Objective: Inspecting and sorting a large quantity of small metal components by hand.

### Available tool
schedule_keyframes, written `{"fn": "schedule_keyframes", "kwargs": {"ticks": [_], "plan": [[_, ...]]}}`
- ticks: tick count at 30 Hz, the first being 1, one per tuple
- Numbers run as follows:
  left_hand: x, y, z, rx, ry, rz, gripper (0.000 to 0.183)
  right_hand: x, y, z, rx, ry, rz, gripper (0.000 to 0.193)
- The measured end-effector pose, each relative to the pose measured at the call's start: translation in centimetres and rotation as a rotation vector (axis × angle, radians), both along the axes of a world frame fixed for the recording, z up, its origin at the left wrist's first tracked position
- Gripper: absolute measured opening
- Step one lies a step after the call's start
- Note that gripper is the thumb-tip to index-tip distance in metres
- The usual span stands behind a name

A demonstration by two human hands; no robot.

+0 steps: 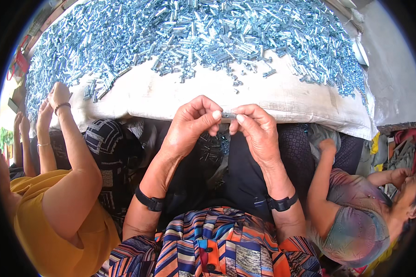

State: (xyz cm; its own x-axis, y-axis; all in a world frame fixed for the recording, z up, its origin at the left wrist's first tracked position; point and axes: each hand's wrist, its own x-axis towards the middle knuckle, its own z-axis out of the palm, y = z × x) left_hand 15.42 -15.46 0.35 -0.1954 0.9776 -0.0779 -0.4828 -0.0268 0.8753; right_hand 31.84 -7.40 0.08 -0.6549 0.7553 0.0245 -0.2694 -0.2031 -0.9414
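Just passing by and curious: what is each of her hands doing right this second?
Left hand: fingers pinched shut on one end of a small silvery-blue metal fastener.
Right hand: pinched shut on its other end.

Heap of metal bolts (194, 32) on sack-covered table (282, 94) beyond both hands (226, 124).

— Item held?
— One small bluish zinc-plated metal fastener (227, 114), short and cylindrical, lying level, pinched at either end between the fingertips of the left hand (189, 124) and the right hand (256, 129).
— Location?
— Just before the edge of the pale woven sack cloth (171, 97).
— Condition?
— Mostly hidden by fingers; detail unclear.
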Motion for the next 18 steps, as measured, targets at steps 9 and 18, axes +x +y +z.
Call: {"fn": "schedule_keyframes", "kwargs": {"ticks": [9,18], "plan": [[1.5,-0.9,-1.0,0.136,-0.158,-0.194,0.018,1.2,-0.8,-0.3,-0.395,0.233,0.257,0.015],[-1.9,2.3,-0.6,-0.143,0.72,-0.051,0.014,2.2,6.4,-0.1,0.35,-0.433,-0.211,0.017]]}}
